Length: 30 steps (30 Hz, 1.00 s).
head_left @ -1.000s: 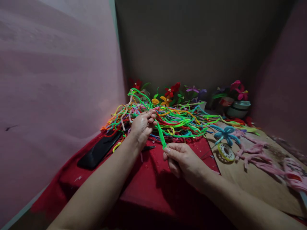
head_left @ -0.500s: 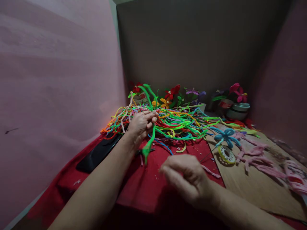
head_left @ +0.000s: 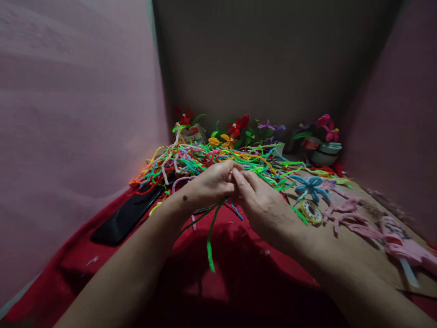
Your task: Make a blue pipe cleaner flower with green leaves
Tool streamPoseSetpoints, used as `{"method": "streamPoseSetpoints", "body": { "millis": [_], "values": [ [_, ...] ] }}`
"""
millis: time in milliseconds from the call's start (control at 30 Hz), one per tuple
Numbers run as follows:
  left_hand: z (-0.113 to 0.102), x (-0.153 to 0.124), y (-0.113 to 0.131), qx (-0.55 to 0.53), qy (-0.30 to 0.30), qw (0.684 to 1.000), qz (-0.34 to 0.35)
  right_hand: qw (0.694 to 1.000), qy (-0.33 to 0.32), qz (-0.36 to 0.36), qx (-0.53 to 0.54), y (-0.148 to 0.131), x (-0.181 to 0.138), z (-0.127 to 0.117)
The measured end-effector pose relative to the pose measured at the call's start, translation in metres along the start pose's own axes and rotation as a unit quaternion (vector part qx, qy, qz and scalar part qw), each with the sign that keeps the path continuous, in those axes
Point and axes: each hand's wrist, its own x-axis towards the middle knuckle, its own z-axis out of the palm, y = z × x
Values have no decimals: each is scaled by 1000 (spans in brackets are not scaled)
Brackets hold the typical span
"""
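My left hand [head_left: 210, 186] and my right hand [head_left: 264, 206] meet fingertip to fingertip at the near edge of a tangled heap of coloured pipe cleaners [head_left: 218, 161]. Both are closed in a pinch on a green pipe cleaner [head_left: 210, 237], whose loose end hangs down toward me over the red cloth [head_left: 218, 282]. The exact grip point is hidden between the fingers.
A black phone [head_left: 124, 219] lies on the cloth at left. A wooden board [head_left: 362, 255] at right carries a blue pipe-cleaner flower [head_left: 310, 187], a tape roll [head_left: 310, 211] and pink pipe-cleaner shapes [head_left: 392, 237]. Finished flowers in pots [head_left: 324, 152] line the back wall.
My right hand let go of the green pipe cleaner, dropped back, then moved up to meet the left hand. The pipe cleaner now hangs lower toward me. The view shifted slightly.
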Motion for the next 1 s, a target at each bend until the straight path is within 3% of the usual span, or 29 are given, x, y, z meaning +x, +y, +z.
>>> {"method": "streamPoseSetpoints", "body": {
  "millis": [67,167,333,400,567,733,800,933,1000],
  "values": [
    [1,-2,1,-3,21,1000,-6,999,-30,44,9,-2,-1,-1],
    [-3,-6,8,46,5,999,-19,989,-58,106,88,-3,-1,-6],
    [-20,-10,15,191,-29,981,1,948,-40,200,245,2,-2,-11],
    [-25,-9,13,243,-42,969,28,915,-51,249,312,4,0,-12],
    [-28,-9,5,341,-47,936,78,796,-147,351,470,4,6,-16],
    [-28,-6,2,409,-55,905,100,728,-130,373,561,6,4,-9],
    [-25,-4,1,430,-19,890,151,699,-100,383,596,8,3,-4],
    [-14,-6,6,406,211,845,279,670,8,399,626,13,2,2],
    [-7,-7,8,350,228,882,220,672,58,397,622,14,3,3]
  ]
}}
